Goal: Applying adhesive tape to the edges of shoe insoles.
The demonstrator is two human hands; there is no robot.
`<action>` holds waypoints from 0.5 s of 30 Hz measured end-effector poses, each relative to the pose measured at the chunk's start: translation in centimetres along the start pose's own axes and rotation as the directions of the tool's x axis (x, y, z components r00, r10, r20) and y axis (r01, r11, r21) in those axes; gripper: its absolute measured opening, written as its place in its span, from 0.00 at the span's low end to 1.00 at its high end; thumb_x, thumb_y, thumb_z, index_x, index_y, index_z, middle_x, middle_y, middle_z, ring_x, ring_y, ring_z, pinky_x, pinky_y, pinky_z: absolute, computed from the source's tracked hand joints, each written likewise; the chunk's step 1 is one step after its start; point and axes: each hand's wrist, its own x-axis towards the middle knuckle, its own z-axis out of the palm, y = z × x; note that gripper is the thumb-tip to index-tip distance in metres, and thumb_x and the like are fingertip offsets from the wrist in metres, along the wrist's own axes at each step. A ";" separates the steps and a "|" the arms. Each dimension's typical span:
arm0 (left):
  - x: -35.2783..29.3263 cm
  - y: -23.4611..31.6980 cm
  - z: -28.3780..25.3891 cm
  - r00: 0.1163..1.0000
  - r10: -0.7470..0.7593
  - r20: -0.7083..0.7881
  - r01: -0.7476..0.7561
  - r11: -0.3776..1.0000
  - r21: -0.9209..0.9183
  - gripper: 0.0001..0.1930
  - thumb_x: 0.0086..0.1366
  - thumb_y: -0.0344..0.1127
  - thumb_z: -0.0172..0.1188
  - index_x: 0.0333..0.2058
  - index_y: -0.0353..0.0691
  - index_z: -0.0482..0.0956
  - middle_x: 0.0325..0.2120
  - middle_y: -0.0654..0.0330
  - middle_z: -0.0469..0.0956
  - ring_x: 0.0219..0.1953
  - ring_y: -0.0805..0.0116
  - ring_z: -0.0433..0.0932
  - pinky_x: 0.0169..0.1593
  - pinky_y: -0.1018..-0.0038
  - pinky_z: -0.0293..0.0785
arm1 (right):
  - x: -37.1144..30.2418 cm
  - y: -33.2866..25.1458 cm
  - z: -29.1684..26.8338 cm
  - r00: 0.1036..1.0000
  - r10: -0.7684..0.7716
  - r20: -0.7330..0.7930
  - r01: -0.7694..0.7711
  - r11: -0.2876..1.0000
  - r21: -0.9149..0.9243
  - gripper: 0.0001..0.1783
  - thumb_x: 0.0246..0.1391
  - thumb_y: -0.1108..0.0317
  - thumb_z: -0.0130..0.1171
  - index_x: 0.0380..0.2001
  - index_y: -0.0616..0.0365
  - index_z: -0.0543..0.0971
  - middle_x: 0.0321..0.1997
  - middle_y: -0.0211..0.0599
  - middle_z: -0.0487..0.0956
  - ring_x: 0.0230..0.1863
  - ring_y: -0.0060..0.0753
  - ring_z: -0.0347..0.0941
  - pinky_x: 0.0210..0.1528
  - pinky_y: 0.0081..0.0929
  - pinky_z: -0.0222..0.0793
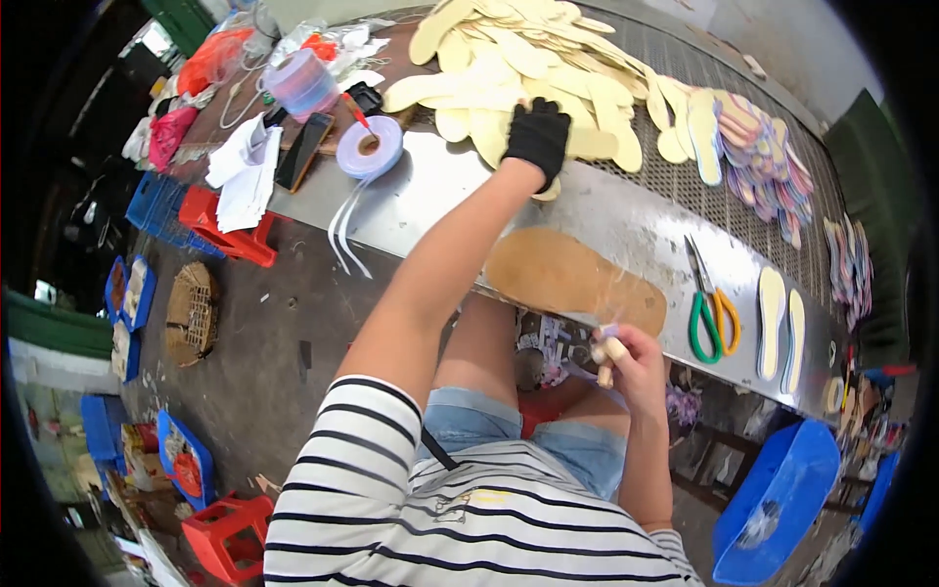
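Up at the heap of pale yellow insoles (518, 59), my left hand (538, 135) lies on the near insoles in a black fingerless glove. Its fingers are stretched forward over them, and no firm grip shows. Just past the table's front edge, my right hand (634, 360) is closed in a pinch, with pale covers on some fingers. Something small and lilac shows at its fingertips, too small to name. Close to that hand, a brown sole-shaped board (567, 272) rests on the metal tabletop (430, 201).
Scissors (709, 313) with green and orange handles lie to the right, beside two narrow insoles (772, 323). Patterned insoles (763, 161) are piled farther back. At left are a tape roll (370, 147), a phone (303, 152) and white cloth (245, 176). A blue tub (778, 504) stands lower right.
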 end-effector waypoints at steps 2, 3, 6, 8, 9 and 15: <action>0.6 1.2 -2.1 0.995 0.076 0.070 -0.073 0.996 -0.046 0.12 0.52 0.33 0.52 0.37 0.46 0.76 0.36 0.59 0.75 0.47 0.58 0.70 0.51 0.56 0.63 | -0.5 0.5 -1.2 0.981 -0.132 -0.139 0.146 0.985 0.091 0.06 0.55 0.70 0.53 0.31 0.62 0.75 0.26 0.33 0.76 0.19 0.18 0.69 0.19 0.16 0.65; 0.4 1.6 -3.6 0.984 0.133 0.115 -0.122 0.987 -0.101 0.11 0.52 0.33 0.52 0.35 0.46 0.77 0.33 0.59 0.75 0.44 0.59 0.72 0.48 0.58 0.66 | -0.7 0.0 -1.7 0.977 -0.147 -0.153 0.171 0.972 0.162 0.07 0.54 0.69 0.54 0.27 0.61 0.74 0.24 0.32 0.75 0.21 0.19 0.69 0.22 0.16 0.65; -1.0 0.8 -8.5 0.900 0.332 0.283 -0.232 0.913 -0.334 0.12 0.49 0.32 0.55 0.34 0.45 0.79 0.34 0.55 0.77 0.39 0.55 0.75 0.43 0.64 0.71 | -0.9 -2.0 -3.2 0.901 -0.327 -0.284 0.356 0.933 0.056 0.07 0.53 0.69 0.55 0.27 0.62 0.75 0.28 0.34 0.76 0.23 0.18 0.69 0.24 0.14 0.64; -2.6 0.2 -12.9 0.797 0.485 0.361 -0.310 0.841 -0.444 0.14 0.47 0.34 0.57 0.35 0.43 0.79 0.33 0.55 0.77 0.38 0.55 0.75 0.42 0.63 0.71 | -0.8 -4.3 -2.8 0.849 -0.460 -0.259 0.430 0.887 -0.167 0.05 0.50 0.72 0.57 0.27 0.64 0.76 0.33 0.34 0.76 0.25 0.18 0.69 0.26 0.14 0.62; -3.4 0.2 -13.3 0.741 0.574 0.349 -0.365 0.781 -0.507 0.14 0.46 0.34 0.59 0.35 0.43 0.79 0.31 0.55 0.77 0.37 0.55 0.75 0.42 0.63 0.71 | -0.4 -5.9 -1.5 0.817 -0.546 -0.188 0.473 0.819 -0.324 0.05 0.47 0.73 0.57 0.27 0.64 0.77 0.36 0.34 0.75 0.26 0.18 0.69 0.26 0.13 0.61; -5.9 -0.5 -15.4 0.873 0.481 -0.083 -0.421 0.655 -0.628 0.21 0.46 0.37 0.64 0.40 0.40 0.75 0.34 0.52 0.77 0.36 0.57 0.76 0.41 0.66 0.72 | 2.3 -5.6 0.7 0.894 -0.447 -0.035 0.305 0.663 -0.684 0.07 0.45 0.76 0.59 0.30 0.65 0.79 0.39 0.30 0.74 0.30 0.16 0.67 0.29 0.12 0.61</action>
